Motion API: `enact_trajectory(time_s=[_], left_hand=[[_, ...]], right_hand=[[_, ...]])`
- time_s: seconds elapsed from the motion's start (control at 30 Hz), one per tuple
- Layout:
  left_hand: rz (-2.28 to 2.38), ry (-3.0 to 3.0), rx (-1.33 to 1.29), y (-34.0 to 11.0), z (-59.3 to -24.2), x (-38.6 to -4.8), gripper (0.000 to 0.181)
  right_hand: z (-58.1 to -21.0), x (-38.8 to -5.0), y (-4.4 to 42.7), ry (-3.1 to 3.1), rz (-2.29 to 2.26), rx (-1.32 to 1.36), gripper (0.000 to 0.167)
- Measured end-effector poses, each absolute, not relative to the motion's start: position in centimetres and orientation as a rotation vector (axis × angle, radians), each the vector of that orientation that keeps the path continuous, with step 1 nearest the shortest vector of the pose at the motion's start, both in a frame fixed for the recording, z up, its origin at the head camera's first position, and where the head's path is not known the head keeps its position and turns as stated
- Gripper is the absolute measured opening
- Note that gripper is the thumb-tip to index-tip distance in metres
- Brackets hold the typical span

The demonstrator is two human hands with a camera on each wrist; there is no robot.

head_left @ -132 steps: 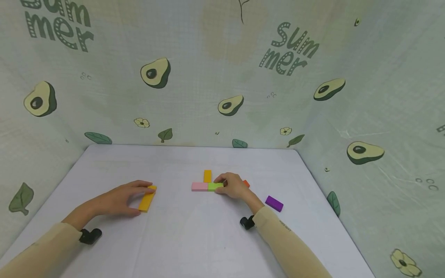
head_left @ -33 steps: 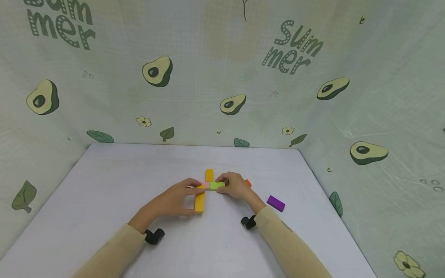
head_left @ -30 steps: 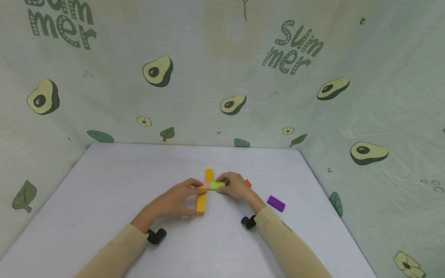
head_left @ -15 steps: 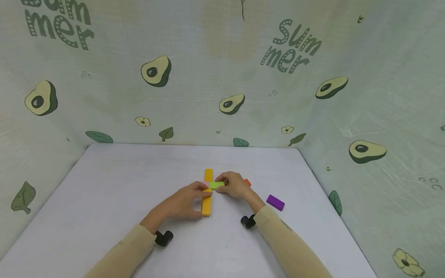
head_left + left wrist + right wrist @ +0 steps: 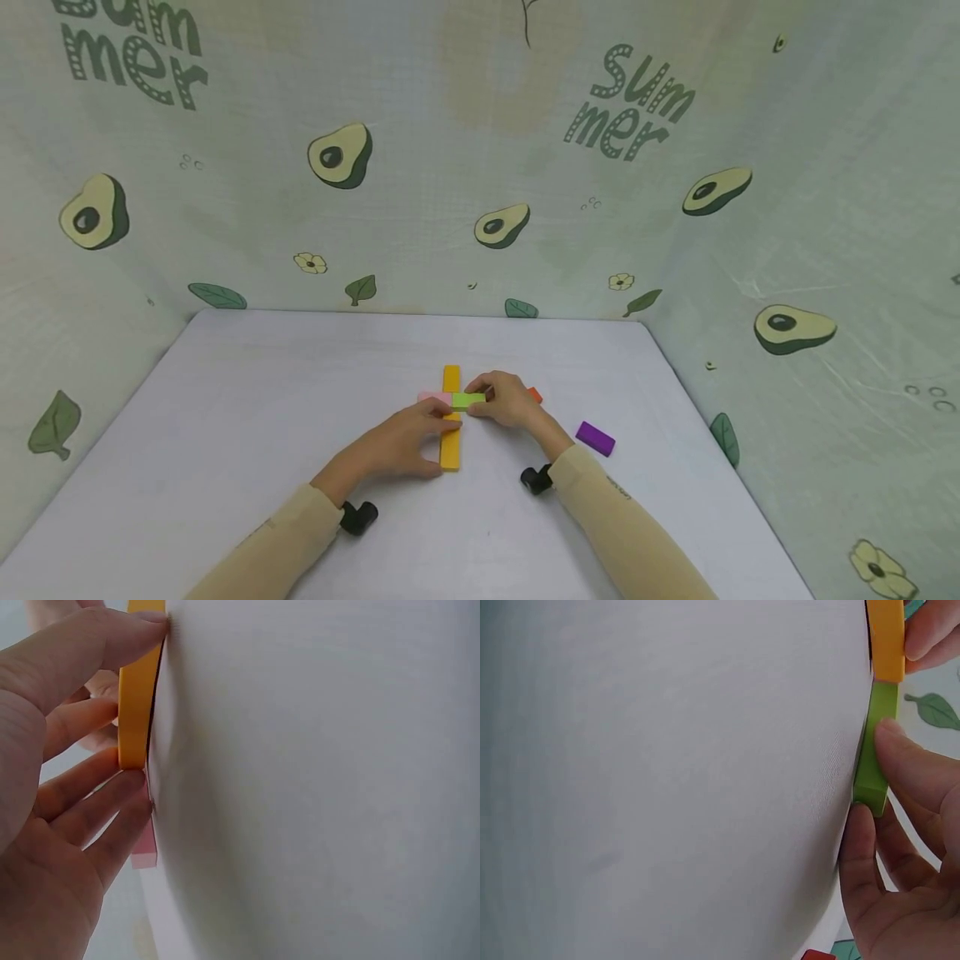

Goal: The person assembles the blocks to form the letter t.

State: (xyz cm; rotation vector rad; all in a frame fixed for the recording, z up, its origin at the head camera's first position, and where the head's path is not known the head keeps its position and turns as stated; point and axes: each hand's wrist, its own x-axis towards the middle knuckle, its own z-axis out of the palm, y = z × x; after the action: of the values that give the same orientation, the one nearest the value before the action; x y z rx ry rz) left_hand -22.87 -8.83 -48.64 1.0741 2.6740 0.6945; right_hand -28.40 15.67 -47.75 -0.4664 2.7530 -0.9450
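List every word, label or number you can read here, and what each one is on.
"Sum mer": backdrop cloth, upper left in the head view, its top line cut by the picture edge.
"Sum mer": same cloth, upper right.
Right sleeve: small dark print, too small to read.
Left sleeve: faint mark, unreadable.
No numbers readable.

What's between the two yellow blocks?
The adjoining ends of the pink block and the green block; the head view shows it.

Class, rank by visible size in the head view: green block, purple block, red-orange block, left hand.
Left hand
Purple block and green block: too close to rank
Red-orange block, partly hidden
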Motion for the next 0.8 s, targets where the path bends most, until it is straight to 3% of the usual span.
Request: enact_trajectory(time_s=[0.47, 0.8], left_hand=[[0.634, 2.687, 1.026, -8.7, -48.7, -22.2, 0.069], [0.685, 2.735, 1.068, -9.0, -48.9, -21.4, 0.061]], right_hand=[[-47.8, -28.5, 15.6, 2.755, -0.944, -0.427, 0.025], [-47.8, -28.4, 15.6, 2.764, -0.926, -0.428, 0.026]])
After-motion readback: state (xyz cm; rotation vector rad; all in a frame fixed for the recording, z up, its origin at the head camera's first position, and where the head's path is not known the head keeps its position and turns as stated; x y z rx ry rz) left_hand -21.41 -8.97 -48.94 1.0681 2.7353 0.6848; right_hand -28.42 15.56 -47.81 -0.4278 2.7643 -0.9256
